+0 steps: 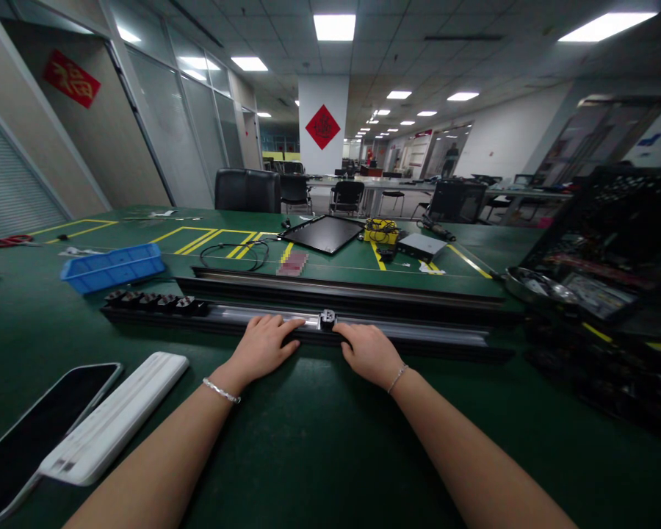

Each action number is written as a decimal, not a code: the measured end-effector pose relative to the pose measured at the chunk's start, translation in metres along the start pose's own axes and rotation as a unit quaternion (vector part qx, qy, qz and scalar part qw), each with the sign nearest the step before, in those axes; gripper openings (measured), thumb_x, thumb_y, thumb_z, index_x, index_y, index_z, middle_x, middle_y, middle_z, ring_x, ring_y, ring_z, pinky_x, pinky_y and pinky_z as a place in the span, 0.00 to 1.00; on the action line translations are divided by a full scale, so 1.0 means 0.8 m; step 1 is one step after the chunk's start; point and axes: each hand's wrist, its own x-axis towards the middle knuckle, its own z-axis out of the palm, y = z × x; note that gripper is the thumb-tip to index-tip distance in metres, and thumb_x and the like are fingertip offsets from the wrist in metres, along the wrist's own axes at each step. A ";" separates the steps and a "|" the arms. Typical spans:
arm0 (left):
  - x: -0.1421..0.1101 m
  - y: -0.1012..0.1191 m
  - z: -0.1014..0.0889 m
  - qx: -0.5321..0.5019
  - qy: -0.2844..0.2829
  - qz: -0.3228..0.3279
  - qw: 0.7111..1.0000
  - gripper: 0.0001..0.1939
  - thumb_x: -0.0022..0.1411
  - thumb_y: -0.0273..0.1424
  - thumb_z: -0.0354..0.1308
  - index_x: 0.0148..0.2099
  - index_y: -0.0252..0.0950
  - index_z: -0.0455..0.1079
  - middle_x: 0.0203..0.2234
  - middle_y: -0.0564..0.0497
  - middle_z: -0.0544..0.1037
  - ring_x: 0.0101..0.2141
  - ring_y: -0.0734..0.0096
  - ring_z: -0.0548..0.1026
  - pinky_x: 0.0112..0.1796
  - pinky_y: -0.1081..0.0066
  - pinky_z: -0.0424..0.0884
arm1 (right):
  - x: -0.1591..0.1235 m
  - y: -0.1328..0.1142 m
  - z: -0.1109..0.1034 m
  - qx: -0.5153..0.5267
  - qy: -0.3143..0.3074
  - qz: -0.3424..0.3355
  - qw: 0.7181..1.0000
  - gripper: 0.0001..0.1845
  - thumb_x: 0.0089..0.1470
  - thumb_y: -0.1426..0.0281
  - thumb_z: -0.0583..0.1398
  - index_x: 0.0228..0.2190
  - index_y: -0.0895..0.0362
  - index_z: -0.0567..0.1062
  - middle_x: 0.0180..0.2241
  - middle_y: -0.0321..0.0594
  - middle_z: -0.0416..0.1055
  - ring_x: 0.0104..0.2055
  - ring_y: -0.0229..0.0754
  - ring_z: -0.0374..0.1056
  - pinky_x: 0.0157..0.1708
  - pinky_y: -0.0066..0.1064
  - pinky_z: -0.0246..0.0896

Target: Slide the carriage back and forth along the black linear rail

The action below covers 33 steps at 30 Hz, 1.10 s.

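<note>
Phone: at 10 o'clock, dark screen up (49,419), beside the power bank.
White power bank: at 10 o'clock (115,419), lying aslant on the green table (302,455).
Left hand: toward 11 o'clock (261,349), open, thumb and index finger parted, fingers resting on the front rail and pointing toward the small block.
Right hand: between 12 and 1 o'clock (369,354), also open, with a gap between thumb and index finger; the index fingertip is at the block's right side, and whether it presses there I cannot tell.
Front rail: long and black with a pale channel (419,332), lying crosswise from 10 to 2 o'clock.
Small block: at 12 o'clock (327,319), seated on the front rail between the hands.
Row of blocks: toward 10 to 11 o'clock (166,303), five on the rail's left end.
Rear rail: just behind the front one (352,290), roughly parallel.
Blue bin: between 10 and 11 o'clock (115,268).
Round dish: at 2 o'clock (545,285).
Black cable: at 11 o'clock, looped (234,253).
Grey box: at 1 o'clock (421,246).
Black panel: at 12 o'clock, flat (324,234).
Yellow box: between 12 and 1 o'clock, cables on top (379,236).
</note>
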 end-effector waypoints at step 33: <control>0.000 0.004 -0.005 -0.009 -0.006 -0.005 1.000 0.22 0.61 0.41 0.47 0.58 0.48 0.60 0.38 0.50 0.72 0.42 0.62 0.68 0.45 0.61 0.57 | 0.002 0.001 -0.002 0.009 0.000 0.002 1.000 0.16 0.54 0.73 0.51 0.45 0.55 0.68 0.41 0.41 0.73 0.44 0.41 0.67 0.46 0.32 0.53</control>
